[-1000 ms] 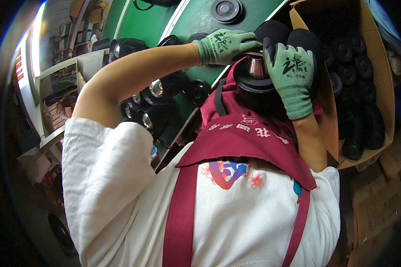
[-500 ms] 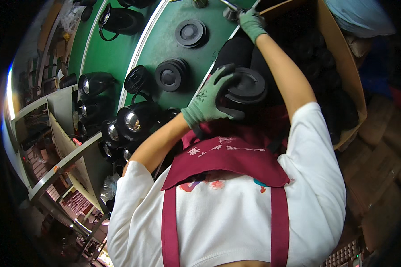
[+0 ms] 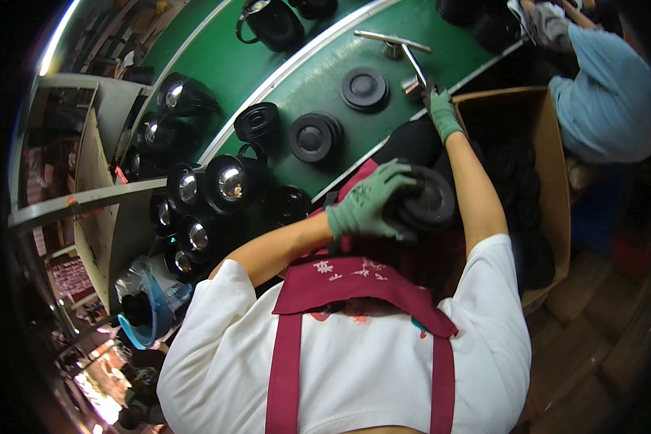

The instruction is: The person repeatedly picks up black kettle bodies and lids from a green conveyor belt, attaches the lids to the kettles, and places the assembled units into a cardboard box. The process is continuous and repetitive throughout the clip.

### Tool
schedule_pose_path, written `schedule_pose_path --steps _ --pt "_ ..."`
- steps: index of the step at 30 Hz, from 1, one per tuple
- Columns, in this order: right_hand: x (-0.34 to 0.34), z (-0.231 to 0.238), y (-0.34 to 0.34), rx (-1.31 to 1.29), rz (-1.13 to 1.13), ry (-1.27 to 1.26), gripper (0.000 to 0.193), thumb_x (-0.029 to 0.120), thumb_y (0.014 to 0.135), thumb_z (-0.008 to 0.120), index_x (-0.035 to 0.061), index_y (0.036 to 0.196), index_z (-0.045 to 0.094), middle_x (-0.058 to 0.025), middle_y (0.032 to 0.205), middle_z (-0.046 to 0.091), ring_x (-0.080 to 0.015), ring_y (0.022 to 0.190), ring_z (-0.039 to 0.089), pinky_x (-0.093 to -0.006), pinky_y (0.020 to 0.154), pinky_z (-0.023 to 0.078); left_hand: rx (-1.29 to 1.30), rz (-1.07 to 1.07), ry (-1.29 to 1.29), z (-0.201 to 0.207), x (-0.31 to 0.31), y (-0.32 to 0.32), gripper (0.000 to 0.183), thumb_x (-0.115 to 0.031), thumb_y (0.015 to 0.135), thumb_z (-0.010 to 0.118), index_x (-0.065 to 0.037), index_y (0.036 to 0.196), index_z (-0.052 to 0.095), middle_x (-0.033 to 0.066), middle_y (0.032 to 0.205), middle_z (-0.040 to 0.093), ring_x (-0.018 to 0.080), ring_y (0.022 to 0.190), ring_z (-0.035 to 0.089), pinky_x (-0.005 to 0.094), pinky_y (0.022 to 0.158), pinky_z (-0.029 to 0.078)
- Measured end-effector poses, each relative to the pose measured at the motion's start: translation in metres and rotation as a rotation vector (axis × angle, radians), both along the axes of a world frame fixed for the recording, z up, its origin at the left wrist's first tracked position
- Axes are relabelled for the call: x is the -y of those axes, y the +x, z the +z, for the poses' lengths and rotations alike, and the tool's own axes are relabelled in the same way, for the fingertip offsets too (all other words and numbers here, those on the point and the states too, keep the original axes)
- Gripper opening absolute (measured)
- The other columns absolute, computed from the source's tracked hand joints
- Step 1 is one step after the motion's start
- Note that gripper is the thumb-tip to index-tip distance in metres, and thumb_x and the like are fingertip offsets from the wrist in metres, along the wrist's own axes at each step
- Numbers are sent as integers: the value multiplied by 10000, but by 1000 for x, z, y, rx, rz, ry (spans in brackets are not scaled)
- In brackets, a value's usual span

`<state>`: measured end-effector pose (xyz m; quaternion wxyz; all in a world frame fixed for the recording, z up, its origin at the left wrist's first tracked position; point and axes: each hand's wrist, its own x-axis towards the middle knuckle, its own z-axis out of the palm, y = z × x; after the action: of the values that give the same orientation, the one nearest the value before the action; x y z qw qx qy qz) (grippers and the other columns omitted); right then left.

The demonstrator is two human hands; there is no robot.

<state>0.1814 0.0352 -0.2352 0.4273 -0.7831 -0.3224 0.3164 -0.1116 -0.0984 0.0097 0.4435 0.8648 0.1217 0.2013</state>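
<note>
My left hand [image 3: 375,205], in a green glove with dark fingertips, grips the left rim of a round black lid [image 3: 428,201]. Fingers curl around its edge, and the lid is held over my lap in front of the maroon apron [image 3: 362,286]. My right hand [image 3: 443,114], gloved alike, is closed at the bench edge around the near end of a shiny metal rod [image 3: 414,65]. This rod runs to a metal crossbar [image 3: 383,39] on the bench. Beside the fingers sits a small metal cylinder [image 3: 411,86]. The fingertips are partly hidden.
Stacked black lids [image 3: 315,137] and another stack [image 3: 364,88] stand on the green bench [image 3: 325,69]. Black pots with shiny ends [image 3: 228,184] crowd its left. A cardboard box [image 3: 557,195] of dark parts is at right, near a person in a blue top [image 3: 607,101].
My view has turned, so bench and box sit differently in the picture. The left hand still holds the lid, now tilted more. The right hand stays at the metal rod.
</note>
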Motion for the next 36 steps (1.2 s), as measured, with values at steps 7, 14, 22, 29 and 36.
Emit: schedule_pose_path --steps 7,14,22,29,36 --pt "25 98 -35 -44 341 -14 450 269 1002 509 22 1374 453 -153 1205 597 -230 1122 586 -337 933 479 449 677 -410 64 -38 -69 642 -313 739 831 -18 1231 543 115 1226 546 237 1191 521 361 1026 414" --pt "63 268 -146 -64 978 469 800 336 783 829 -6 1378 420 -154 1356 509 -252 1254 516 -386 1012 473 458 616 -1474 41 -138 -144 681 -610 947 491 -81 1376 496 129 1336 576 258 1188 574 456 1023 459" --pt "-72 232 -266 -725 519 215 408 156 871 699 33 1247 598 -70 1080 657 -168 871 664 -292 686 555 -480 1428 241 33 -267 -283 719 -474 781 743 -95 1350 520 256 1379 481 367 1189 551 434 993 469" --pt "-216 165 -367 -546 474 338 366 110 846 748 -47 1157 635 -47 999 675 -119 814 628 -244 643 510 -669 1326 183 -32 -314 -345 864 -444 756 729 -40 1441 391 286 1514 287 392 1366 390 428 1109 377" --pt "-223 174 -326 17 484 293 833 562 704 817 -34 1207 523 -194 1184 538 -248 1007 593 -349 753 533 -361 1156 231 50 -204 -295 560 -339 854 694 -114 1337 522 174 1314 517 343 1090 599 395 914 506"
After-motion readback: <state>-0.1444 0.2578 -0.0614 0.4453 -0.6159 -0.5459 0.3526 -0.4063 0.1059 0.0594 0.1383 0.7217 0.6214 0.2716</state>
